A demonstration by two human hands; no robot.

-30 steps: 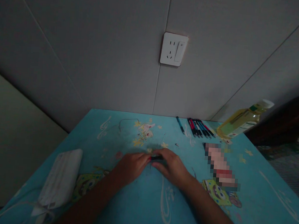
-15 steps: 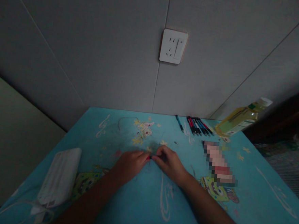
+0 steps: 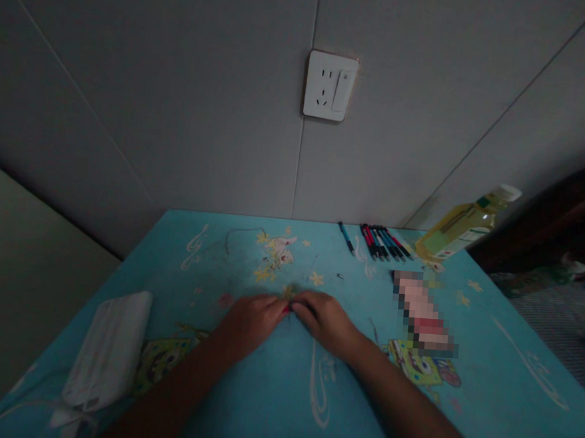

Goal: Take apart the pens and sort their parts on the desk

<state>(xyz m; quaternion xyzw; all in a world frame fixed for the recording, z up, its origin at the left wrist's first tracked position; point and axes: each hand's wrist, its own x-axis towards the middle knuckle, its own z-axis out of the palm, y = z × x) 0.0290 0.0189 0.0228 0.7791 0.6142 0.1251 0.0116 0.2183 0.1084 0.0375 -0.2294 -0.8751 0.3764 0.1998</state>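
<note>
Over the middle of the table, both hands meet on a slim red and black pen point(image 3: 287, 308), which they mostly hide. My left hand point(image 3: 260, 315) is closed around its red part. From the other side, my right hand point(image 3: 323, 316) pinches the dark end, fingers bent over it. A small silvery pen tip point(image 3: 340, 276) lies on the cloth beyond my right hand. Farther back is a lone blue pen point(image 3: 346, 238), and to its right several red, blue and black pens point(image 3: 383, 243) lie side by side.
A blue cartoon-print tablecloth point(image 3: 270, 391) covers the table, which meets the wall behind. At left sits a white power strip-like block point(image 3: 108, 346) with a cable. On the right are a pixelated flat item point(image 3: 423, 311) and a bottle of yellow liquid point(image 3: 462, 227). A socket point(image 3: 330, 86) is on the wall.
My right hand's fingers have curled farther over the pen's dark end, covering more of it. The whole view has shifted slightly; the table items have stayed in place.
</note>
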